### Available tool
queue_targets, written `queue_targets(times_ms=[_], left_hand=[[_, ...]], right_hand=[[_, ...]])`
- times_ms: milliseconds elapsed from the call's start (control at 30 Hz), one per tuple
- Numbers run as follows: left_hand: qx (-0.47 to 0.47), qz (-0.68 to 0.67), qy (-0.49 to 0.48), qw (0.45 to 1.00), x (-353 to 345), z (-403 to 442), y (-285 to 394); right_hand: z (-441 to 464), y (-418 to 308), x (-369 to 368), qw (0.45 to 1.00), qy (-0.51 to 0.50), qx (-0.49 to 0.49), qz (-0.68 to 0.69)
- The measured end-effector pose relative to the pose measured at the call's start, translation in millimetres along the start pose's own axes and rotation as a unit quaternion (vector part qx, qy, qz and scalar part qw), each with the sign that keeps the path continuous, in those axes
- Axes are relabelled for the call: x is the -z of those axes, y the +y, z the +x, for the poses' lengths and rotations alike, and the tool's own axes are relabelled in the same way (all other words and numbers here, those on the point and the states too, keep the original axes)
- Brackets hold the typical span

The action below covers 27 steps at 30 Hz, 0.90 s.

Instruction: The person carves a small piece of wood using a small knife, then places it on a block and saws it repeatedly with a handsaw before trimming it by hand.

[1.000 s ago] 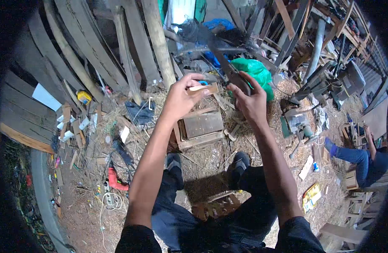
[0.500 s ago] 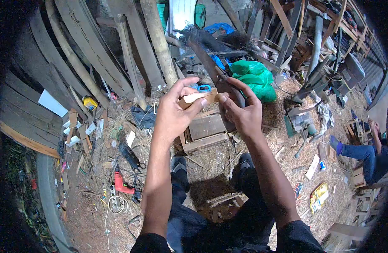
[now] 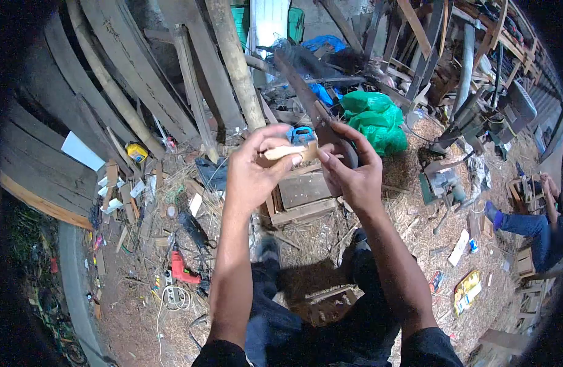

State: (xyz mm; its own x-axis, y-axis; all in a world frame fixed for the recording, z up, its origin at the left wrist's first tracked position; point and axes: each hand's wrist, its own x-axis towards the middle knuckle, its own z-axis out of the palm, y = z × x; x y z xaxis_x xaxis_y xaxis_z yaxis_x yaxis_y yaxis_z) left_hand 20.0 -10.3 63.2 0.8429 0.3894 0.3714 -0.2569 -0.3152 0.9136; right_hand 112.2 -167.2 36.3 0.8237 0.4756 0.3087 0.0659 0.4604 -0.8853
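Note:
My left hand (image 3: 254, 168) pinches a small pale piece of wood (image 3: 286, 151) between thumb and fingers. Fingers of my right hand (image 3: 355, 165) are closed round a dark long-bladed tool (image 3: 306, 95), which looks like a saw, its blade pointing up and away to the left. My right thumb and fingertips meet the right end of the wood piece. Just beyond the wood shows a blue object (image 3: 302, 134), partly hidden by my hands. Below them a wooden box or block (image 3: 304, 191) rests on the ground.
A green bag (image 3: 374, 122) lies beyond my right hand. Planks (image 3: 131, 67) lean at the left. A red drill (image 3: 182, 269) and a power strip (image 3: 174, 296) lie at the lower left. Machinery (image 3: 443, 183) stands right; another person's leg (image 3: 526, 225) shows at the far right.
The view has shifted, so the ground items sit further right and lower. Both hands have come together at the wood piece, with the right fingertips now at its end.

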Motion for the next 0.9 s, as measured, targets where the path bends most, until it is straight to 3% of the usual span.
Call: queue_targets(times_ms=[67, 133, 200, 300, 500, 533, 567, 633, 733, 900], left_hand=[[0.003, -0.034, 0.007, 0.999, -7, 6, -16], [0.032, -0.067, 0.002, 0.997, -10, 13, -40], [0.06, -0.108, -0.005, 0.992, -11, 18, -65], [0.137, -0.124, -0.002, 0.983, -19, 28, -94], [0.264, -0.151, -0.026, 0.952, -18, 71, -125], [0.287, -0.153, -0.009, 0.945, -13, 73, -116], [0.294, -0.159, 0.007, 0.943, -9, 84, -108], [0.33, -0.168, 0.042, 0.928, 0, 118, -74], [0.313, -0.161, 0.089, 0.932, 20, 153, -4], [0.253, -0.189, 0.132, 0.94, 70, 223, 138]], right_hand=[[9, 8, 8, 1.0, 0.003, 0.019, -0.02], [16, 17, 18, 0.995, 0.022, -0.028, -0.092], [27, 32, 23, 0.996, 0.045, -0.053, -0.057], [46, 62, 38, 0.981, 0.058, -0.09, -0.164], [103, 84, 38, 0.979, 0.059, -0.158, -0.111], [111, 82, 35, 0.981, 0.062, -0.157, -0.101], [123, 83, 35, 0.964, 0.057, -0.035, -0.257], [147, 62, 16, 0.973, 0.095, -0.075, -0.195], [171, -3, -27, 0.97, 0.141, -0.176, -0.085], [234, -129, -93, 0.979, 0.121, -0.119, -0.11]])
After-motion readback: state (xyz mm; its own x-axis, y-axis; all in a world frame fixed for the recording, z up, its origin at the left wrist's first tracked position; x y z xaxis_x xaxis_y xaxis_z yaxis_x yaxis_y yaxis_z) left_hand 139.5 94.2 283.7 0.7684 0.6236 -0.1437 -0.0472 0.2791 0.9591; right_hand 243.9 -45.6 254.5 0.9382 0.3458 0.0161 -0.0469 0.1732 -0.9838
